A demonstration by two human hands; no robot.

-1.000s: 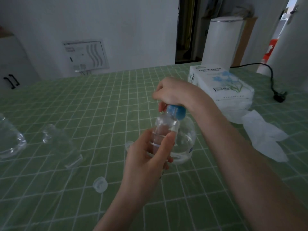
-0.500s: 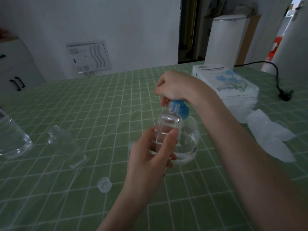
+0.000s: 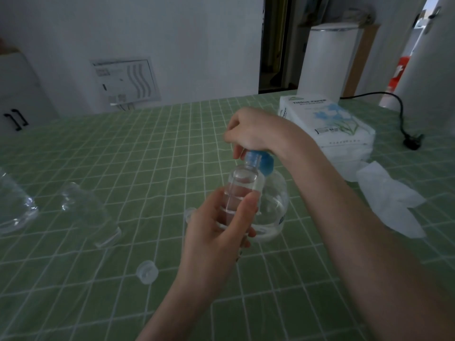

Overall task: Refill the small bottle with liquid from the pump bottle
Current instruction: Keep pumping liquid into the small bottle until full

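Small bottle (image 3: 242, 190): clear, uncapped and upright, held off the table right in front of the pump bottle, its mouth just under the blue spout. How full it is cannot be read through the fingers.
Left hand (image 3: 216, 232): wrapped round the small bottle's lower half, thumb on the near side.
Pump bottle (image 3: 274, 205): rounded clear body standing on the table (image 3: 172, 148), with clear liquid in its lower part.
Blue pump head (image 3: 262, 163): on top of the pump bottle, spout pointing at the small bottle's mouth.
Right hand (image 3: 253, 130): fingers curled down over the blue pump head, gripping it from above.
Clear bottle (image 3: 88, 212): lying on its side to the left, looks empty.
Second clear container (image 3: 12, 210): at the left edge, only partly in view.
Clear cap (image 3: 147, 271): alone on the table, near the left wrist.
Tissue pack (image 3: 330, 124): behind the right forearm.
Loose tissue (image 3: 391, 200): crumpled, just in front of the tissue pack.
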